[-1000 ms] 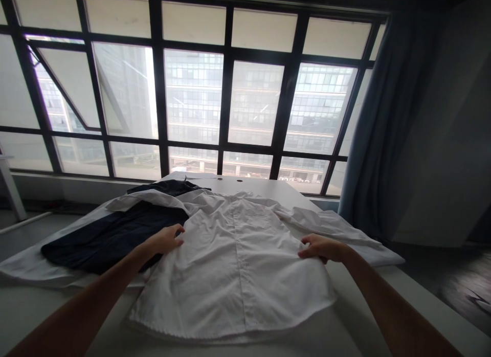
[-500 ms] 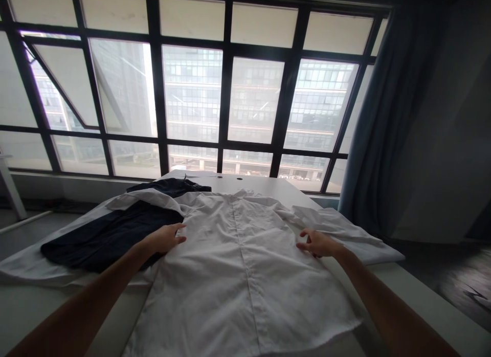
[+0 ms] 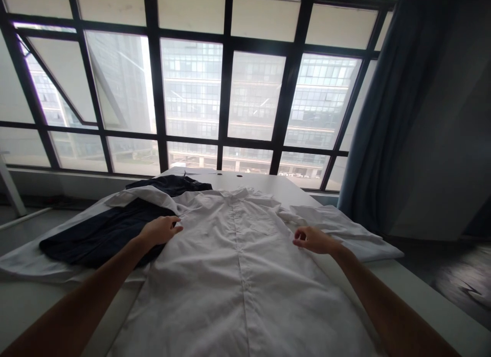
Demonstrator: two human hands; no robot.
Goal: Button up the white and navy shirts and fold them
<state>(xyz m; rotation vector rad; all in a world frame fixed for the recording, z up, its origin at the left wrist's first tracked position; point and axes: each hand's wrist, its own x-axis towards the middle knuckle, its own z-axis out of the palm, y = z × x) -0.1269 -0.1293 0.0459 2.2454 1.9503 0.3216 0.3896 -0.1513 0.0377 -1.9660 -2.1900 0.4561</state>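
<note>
A white button-up shirt lies front side up on the white table, its collar towards the window and its button placket running down the middle. My left hand is at the shirt's left side, with thumb and fingers closed on the cloth edge. Opposite it, my right hand pinches the shirt's right side, fingers curled in. Some wrinkles cross the front of the shirt. The lower hem runs towards the bottom of the view. Both fingertip grips are small and partly hidden.
Dark navy garments lie to the left, partly under white cloth. A white garment is heaped at the table's right edge. Beyond the white table stand framed windows, with a dark curtain on the right.
My fingers have drawn together at both sides of the shirt, and both hands sit slightly higher and farther left. The shirt's lower part spreads nearer to me, its hem lower in view.
</note>
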